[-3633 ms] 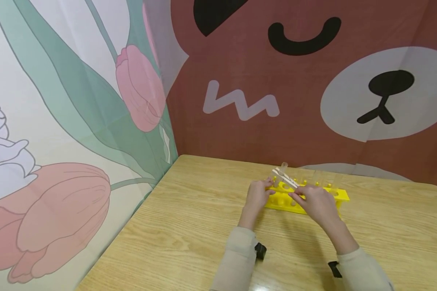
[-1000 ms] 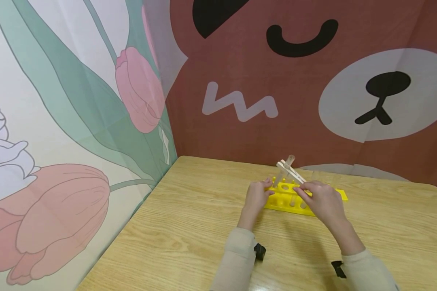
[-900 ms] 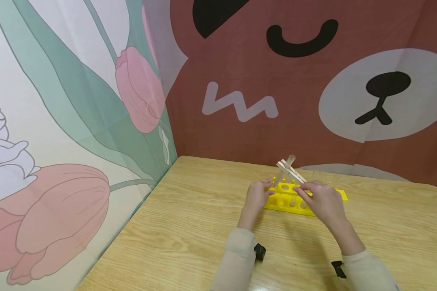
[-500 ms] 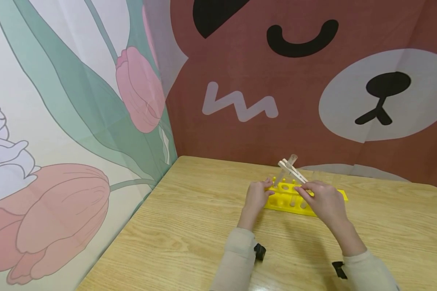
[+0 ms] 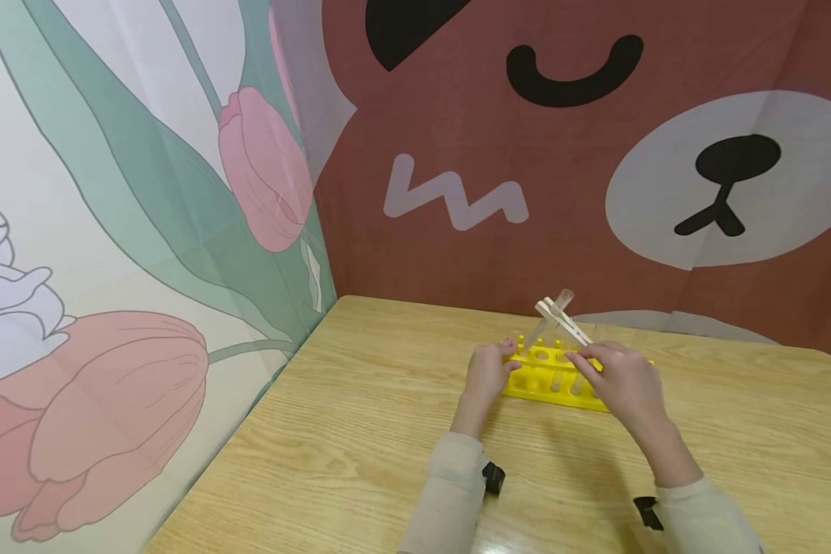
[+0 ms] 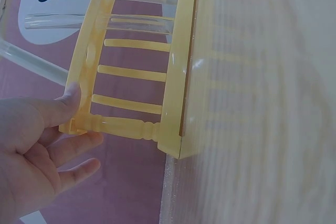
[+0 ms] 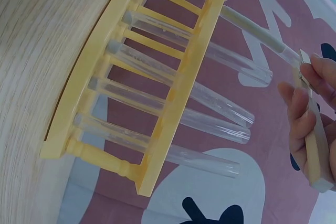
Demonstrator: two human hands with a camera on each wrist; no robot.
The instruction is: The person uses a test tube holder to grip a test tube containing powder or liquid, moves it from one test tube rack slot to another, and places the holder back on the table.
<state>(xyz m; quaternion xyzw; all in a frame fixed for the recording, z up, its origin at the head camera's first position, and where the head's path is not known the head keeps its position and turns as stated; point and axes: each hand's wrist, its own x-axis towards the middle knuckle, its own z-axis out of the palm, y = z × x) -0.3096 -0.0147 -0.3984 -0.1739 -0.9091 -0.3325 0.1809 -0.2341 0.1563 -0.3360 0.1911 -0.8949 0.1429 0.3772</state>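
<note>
A yellow test tube rack (image 5: 554,398) stands on the table, and my left hand (image 5: 486,377) grips its left end, thumb on the top bar and fingers beneath. My right hand (image 5: 623,385) holds a wooden test tube clamp (image 5: 575,331). Caught in the clamp's tip is a clear test tube (image 5: 536,332), leaning right, its lower end at the rack's leftmost hole beside my left fingers. That tube looks whitish along its lower part in the right wrist view. Several other clear test tubes (image 7: 210,161) sit in the rack's holes toward its right end.
The wood-grain table (image 5: 360,431) reaches the patterned cloth backdrop (image 5: 415,261) behind the rack. A second printed cloth (image 5: 145,231) hangs along the left edge. Black straps (image 5: 495,478) show at both sleeves.
My right hand has moved right and slightly up with the clamp. The clamped test tube has risen and leans further right than before. My left hand stays on the rack.
</note>
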